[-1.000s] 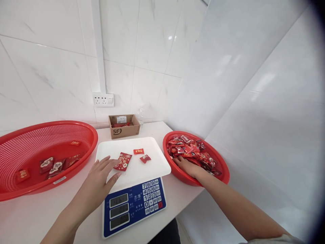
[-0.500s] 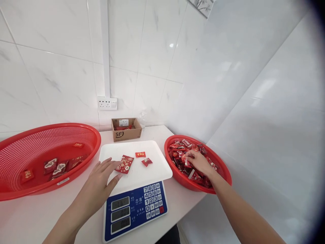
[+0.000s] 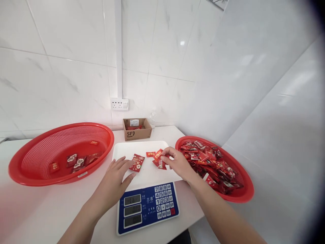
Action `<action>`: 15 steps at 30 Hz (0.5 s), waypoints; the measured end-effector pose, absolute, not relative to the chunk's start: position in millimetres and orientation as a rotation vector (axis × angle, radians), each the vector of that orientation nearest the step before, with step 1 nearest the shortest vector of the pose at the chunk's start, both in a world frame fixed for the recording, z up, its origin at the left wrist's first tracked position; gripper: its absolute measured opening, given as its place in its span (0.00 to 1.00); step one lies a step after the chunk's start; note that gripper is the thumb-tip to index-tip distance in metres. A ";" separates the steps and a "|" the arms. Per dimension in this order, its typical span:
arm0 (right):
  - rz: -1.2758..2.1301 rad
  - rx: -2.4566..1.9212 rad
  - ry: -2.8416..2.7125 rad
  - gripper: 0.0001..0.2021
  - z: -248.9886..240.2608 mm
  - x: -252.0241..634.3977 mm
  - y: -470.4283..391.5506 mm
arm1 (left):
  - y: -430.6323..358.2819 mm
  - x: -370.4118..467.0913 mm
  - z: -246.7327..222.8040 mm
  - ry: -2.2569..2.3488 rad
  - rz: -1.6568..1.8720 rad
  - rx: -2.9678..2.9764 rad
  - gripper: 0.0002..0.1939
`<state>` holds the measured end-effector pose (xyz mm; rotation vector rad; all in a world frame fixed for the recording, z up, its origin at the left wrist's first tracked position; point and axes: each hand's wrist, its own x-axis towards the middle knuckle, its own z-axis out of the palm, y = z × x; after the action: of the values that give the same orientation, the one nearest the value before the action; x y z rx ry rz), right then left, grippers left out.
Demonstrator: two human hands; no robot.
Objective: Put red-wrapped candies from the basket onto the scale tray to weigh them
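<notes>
My left hand point(image 3: 114, 180) hovers at the left of the white scale tray point(image 3: 127, 147), fingers spread, with its fingertips at the edge of a square red snack packet point(image 3: 138, 164). Whether they press on it I cannot tell. Over the right half of the tray, my right hand point(image 3: 179, 165) pinches a small red candy packet point(image 3: 158, 154) between thumb and fingers. Just below it shows another red-wrapped candy point(image 3: 161, 165), partly covered. A small flat red packet point(image 3: 150, 154) lies behind them. The scale's blue panel point(image 3: 148, 209) faces me.
On the right, a red basket point(image 3: 250, 190) is heaped with red-wrapped snacks. A larger red basket point(image 3: 111, 136) on the left holds several packets. Behind the scale stand a cardboard box point(image 3: 138, 135) and a clear plastic bottle point(image 3: 152, 119), near the tiled wall point(image 3: 157, 84).
My right hand has moved left from the right basket to above the scale tray, carrying a red candy packet. My left hand stays by the square packet. The view has shifted left.
</notes>
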<state>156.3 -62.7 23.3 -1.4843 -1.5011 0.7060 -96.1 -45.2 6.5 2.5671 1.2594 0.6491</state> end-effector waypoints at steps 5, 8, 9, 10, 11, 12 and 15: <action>0.736 -1.452 -1.553 0.07 17.9 134.9 -52.5 | -47.7 -97.3 5.3 1.236 0.657 2.572 0.16; 0.720 -1.472 -1.544 0.07 19.0 137.2 -54.2 | -48.3 -97.1 4.7 1.226 0.669 2.568 0.16; 0.727 -1.480 -1.546 0.07 19.6 138.5 -55.4 | -48.4 -96.9 4.7 1.220 0.668 2.567 0.16; 0.744 -1.486 -1.555 0.07 20.2 139.6 -56.7 | -48.6 -96.6 4.8 1.210 0.666 2.568 0.16; 0.763 -1.497 -1.574 0.08 20.9 140.4 -57.9 | -48.9 -96.3 4.9 1.197 0.660 2.570 0.16; 0.773 -1.517 -1.596 0.09 21.6 140.8 -58.9 | -49.2 -96.1 5.0 1.180 0.653 2.572 0.17; 0.711 -1.620 -1.632 0.13 24.0 140.3 -60.3 | -50.5 -95.7 5.1 1.140 0.615 2.565 0.18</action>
<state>140.3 -60.3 24.0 -1.6200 -1.6321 0.7113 -95.7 -50.5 5.1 2.5645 1.1402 0.6153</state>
